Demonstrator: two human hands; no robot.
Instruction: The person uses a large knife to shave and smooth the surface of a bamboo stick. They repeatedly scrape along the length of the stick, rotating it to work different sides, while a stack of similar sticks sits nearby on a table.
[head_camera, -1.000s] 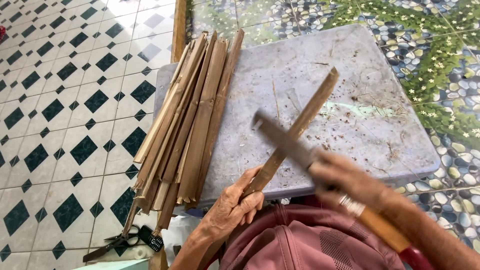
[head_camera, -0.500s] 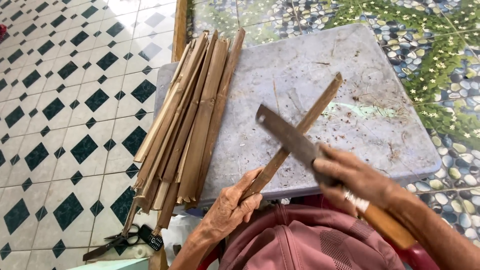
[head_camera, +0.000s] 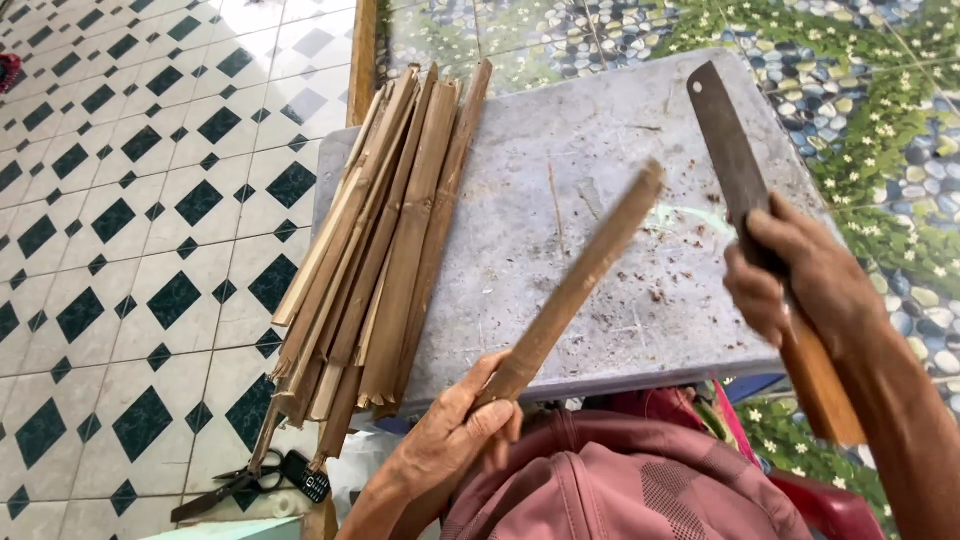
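left hand (head_camera: 455, 440) gripping bamboo strip (head_camera: 575, 285), right hand (head_camera: 800, 280) seemingly gripping cleaver (head_camera: 730, 150)

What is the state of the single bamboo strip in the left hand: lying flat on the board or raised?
Raised: the left hand grips the bamboo strip at its lower end, tilted.

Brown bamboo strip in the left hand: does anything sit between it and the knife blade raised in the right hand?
Nothing visible does. The brown bamboo strip, held by the left hand, slants over the grey slab. The dark flat knife blade in the right hand is raised to its right, with open space between.
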